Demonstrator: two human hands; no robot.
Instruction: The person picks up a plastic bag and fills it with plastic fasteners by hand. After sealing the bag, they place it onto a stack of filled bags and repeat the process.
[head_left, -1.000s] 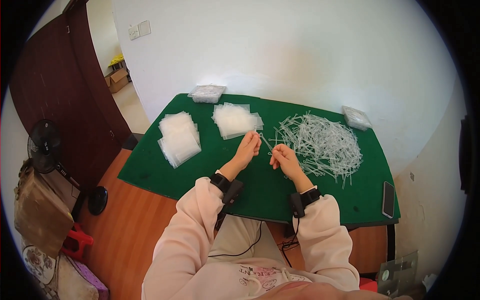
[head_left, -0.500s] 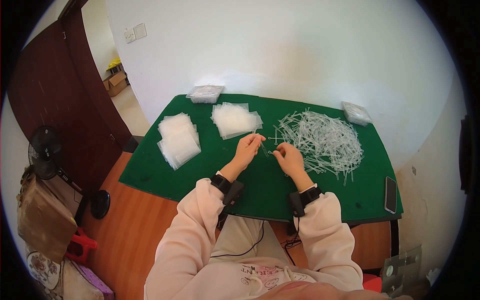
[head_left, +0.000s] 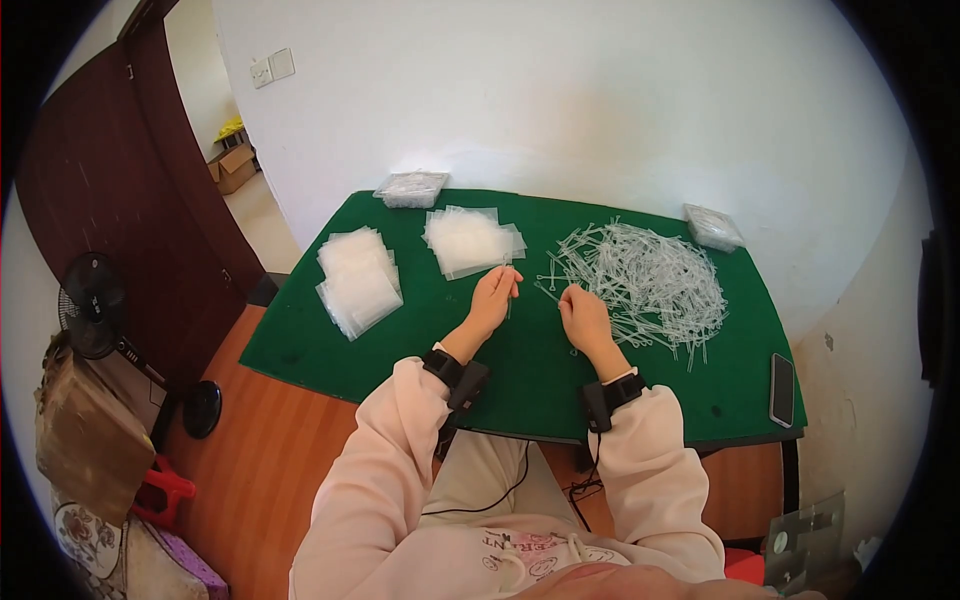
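Head view, and both hands are up over the green bench (head_left: pixel 520 395), side by side but apart. Left hand (head_left: pixel 493 297) first: thumb and fingers are pinched together on a thin clear stick (head_left: pixel 509 310), its lower end poking out below the fingertips, just short of the nearer edge of the middle bag stack (head_left: pixel 470 242). Across to the right hand (head_left: pixel 587 320), fingers curled in at the left edge of a big tangled pile (head_left: pixel 655 285) of clear looped sticks; one loose stick (head_left: pixel 546 291) lies right at those fingertips, and whether it is gripped, I cannot tell. Out on the left sits another stack of clear bags (head_left: pixel 360 285), fanned unevenly. Look to the back edge: a filled clear pack (head_left: pixel 411 189) at the left corner, a second pack (head_left: pixel 713 228) at the right, behind the pile. Phone (head_left: pixel 781 390) lying at the right end, dark screen up. Black bands (head_left: pixel 456 374) on both wrists, pale sleeves (head_left: pixel 385 425) just behind them. And off the bench, far left, a black fan (head_left: pixel 92 295) stands before a dark red door (head_left: pixel 120 190).
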